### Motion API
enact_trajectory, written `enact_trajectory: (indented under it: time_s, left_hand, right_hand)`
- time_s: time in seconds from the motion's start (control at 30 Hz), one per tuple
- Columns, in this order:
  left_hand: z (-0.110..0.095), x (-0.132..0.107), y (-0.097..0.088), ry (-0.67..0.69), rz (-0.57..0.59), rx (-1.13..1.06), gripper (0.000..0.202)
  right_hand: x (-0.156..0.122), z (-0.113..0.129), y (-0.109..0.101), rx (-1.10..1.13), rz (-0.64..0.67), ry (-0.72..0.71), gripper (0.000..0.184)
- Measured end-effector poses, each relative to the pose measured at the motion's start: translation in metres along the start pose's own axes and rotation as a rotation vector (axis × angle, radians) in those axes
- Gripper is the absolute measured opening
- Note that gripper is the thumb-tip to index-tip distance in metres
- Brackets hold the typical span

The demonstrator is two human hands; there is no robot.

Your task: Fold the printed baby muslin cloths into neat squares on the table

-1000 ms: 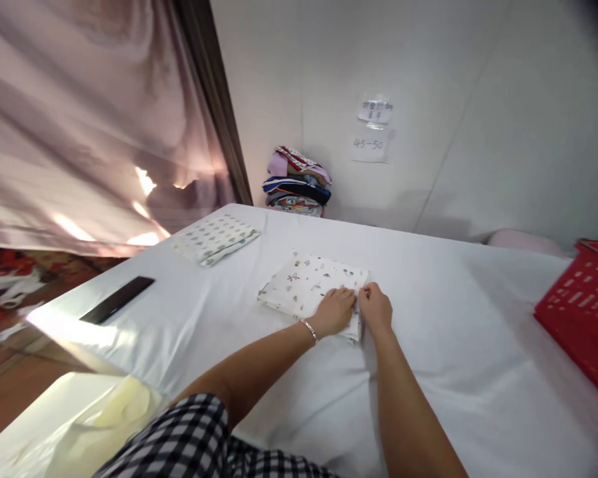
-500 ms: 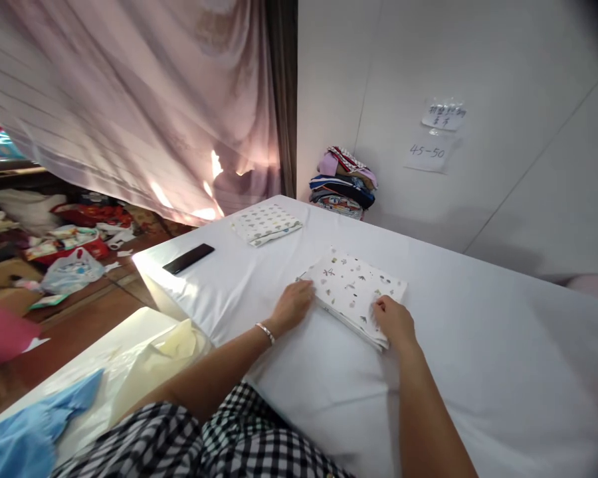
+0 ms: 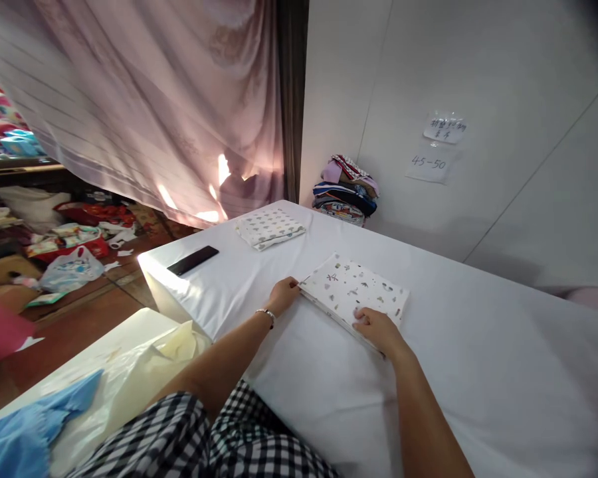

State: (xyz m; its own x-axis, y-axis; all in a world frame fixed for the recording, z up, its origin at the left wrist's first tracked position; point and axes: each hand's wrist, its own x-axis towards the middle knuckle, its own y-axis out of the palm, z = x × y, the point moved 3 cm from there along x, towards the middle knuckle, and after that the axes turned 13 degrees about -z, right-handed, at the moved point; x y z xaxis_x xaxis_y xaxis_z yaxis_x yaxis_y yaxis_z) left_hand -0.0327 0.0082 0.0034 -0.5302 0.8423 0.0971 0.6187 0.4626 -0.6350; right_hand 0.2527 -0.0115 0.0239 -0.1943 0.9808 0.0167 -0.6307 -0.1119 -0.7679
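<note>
A folded white cloth (image 3: 363,285) printed with small plants and animals lies flat on the white-covered table (image 3: 458,372) in front of me. At its left corner, my left hand (image 3: 283,297) is closed, with the edge pinched between thumb and fingers. My right hand (image 3: 381,330) rests on the cloth's top near the front edge; its fingers are loosely bent and a little apart, pressing on the fabric. Farther back on the left lies a second folded cloth (image 3: 270,229) with a green leaf-like print.
A black phone (image 3: 193,259) lies near the table's left edge. Folded clothes (image 3: 345,190) are piled by the wall, below paper notes (image 3: 427,164). Blue fabric (image 3: 34,425) and a pale plastic bag (image 3: 144,372) lie on a lower surface at left. A pink curtain (image 3: 179,99) hangs behind.
My right hand has slid left and toward the front edge across the cloth. My left hand has shifted slightly left to the cloth's corner. The view has tilted a little.
</note>
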Motion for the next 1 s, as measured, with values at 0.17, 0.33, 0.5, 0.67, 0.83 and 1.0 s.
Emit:
enact_trajectory:
  time_s: [0.17,0.33,0.5,0.67,0.83,1.0]
  left_hand:
    - [-0.003,0.007,-0.002,-0.072,0.041,-0.049,0.017]
    - [-0.019,0.013,-0.002,-0.064,0.1,-0.121,0.033]
    - [-0.036,0.024,0.016,-0.04,0.128,-0.046,0.038]
    - [-0.043,0.027,0.025,-0.055,0.194,0.021,0.031]
    - [-0.032,0.003,0.006,-0.085,0.343,0.022,0.024]
    - [-0.024,-0.013,-0.007,-0.162,0.442,-0.042,0.026]
  right_hand:
    - [0.001,-0.007,0.004,0.126,0.046,0.032,0.024]
    - [0.005,-0.009,-0.004,0.056,-0.128,0.027,0.024]
    - [0.009,-0.029,-0.02,-0.255,-0.51,0.145,0.039]
    - [0.012,-0.056,-0.015,-0.228,-0.454,0.286,0.057]
    - [0.016,-0.069,-0.017,-0.114,-0.413,0.252,0.06]
    - [0.017,-0.072,-0.021,-0.1,-0.4,0.258,0.066]
